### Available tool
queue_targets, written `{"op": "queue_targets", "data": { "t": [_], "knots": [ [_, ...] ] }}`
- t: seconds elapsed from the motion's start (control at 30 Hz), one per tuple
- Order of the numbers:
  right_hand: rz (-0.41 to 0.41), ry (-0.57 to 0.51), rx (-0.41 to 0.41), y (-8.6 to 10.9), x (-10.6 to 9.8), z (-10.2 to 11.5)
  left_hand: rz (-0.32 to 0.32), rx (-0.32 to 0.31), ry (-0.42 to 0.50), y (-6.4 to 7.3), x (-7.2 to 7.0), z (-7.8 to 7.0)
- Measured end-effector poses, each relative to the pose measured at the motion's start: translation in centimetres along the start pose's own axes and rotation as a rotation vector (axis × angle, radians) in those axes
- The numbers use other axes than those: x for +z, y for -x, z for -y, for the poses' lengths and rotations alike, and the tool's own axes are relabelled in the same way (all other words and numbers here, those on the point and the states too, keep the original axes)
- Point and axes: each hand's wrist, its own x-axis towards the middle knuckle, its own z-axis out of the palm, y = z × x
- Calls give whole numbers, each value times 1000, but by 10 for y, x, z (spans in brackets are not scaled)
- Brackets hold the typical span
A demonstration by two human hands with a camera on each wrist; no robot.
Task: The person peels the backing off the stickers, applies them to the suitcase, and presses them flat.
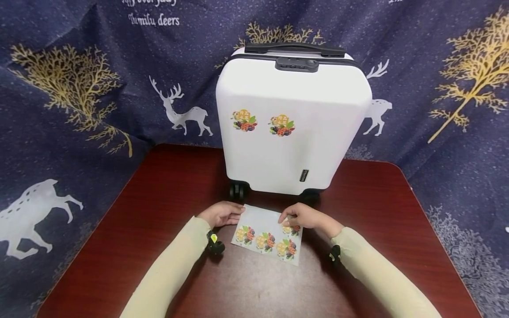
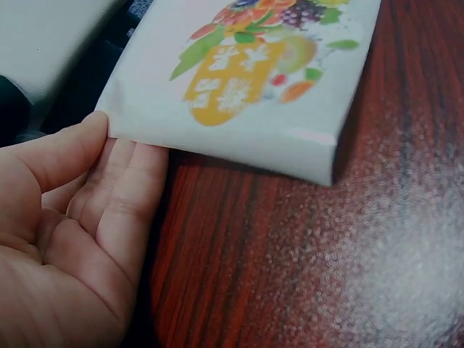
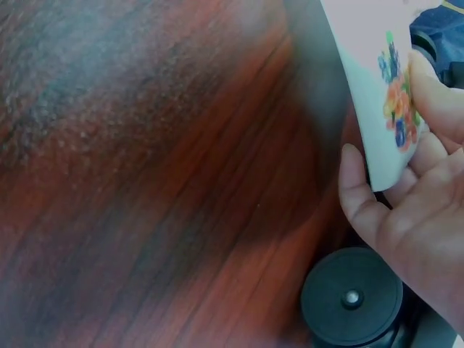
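Note:
Between my hands is a white sticker sheet (image 1: 254, 218) with several fruit stickers printed along its near and right side. My left hand (image 1: 224, 213) pinches the sheet's far left corner, thumb on top and fingers beneath, as the left wrist view shows. My right hand (image 1: 304, 217) holds the right side near a fruit sticker (image 3: 400, 109), its thumb on the printed face and other fingers behind the edge. Beyond the sheet stands a white suitcase (image 1: 294, 154), bearing two fruit stickers, a left one (image 1: 244, 120) and a right one (image 1: 282, 125).
The suitcase stands upright at the back of the dark red wooden table (image 1: 167, 190), on black wheels (image 1: 237, 190). A blue cloth (image 1: 131, 88) with deer and trees hangs behind. Each wrist wears a small black device, such as the left wrist camera (image 1: 216, 244).

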Motion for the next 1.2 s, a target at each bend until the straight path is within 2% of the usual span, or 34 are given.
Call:
{"op": "queue_targets", "data": {
  "t": [0.27,0.53,0.7,0.97,1.2],
  "knots": [
    [2,-77,21,1,-1,3,-8,0,1,1,0,1],
    [-28,-114,-41,-5,-1,2,-6,4,-1,-2,-2,3],
    [-22,-175,-41,-8,1,4,7,9,-2,-2,-2,3],
    [-62,-187,-64,0,-3,1,6,-1,6,-1,0,0],
    [-63,-219,-57,3,-4,2,-23,-5,-2,-1,1,-1]
  ]
}}
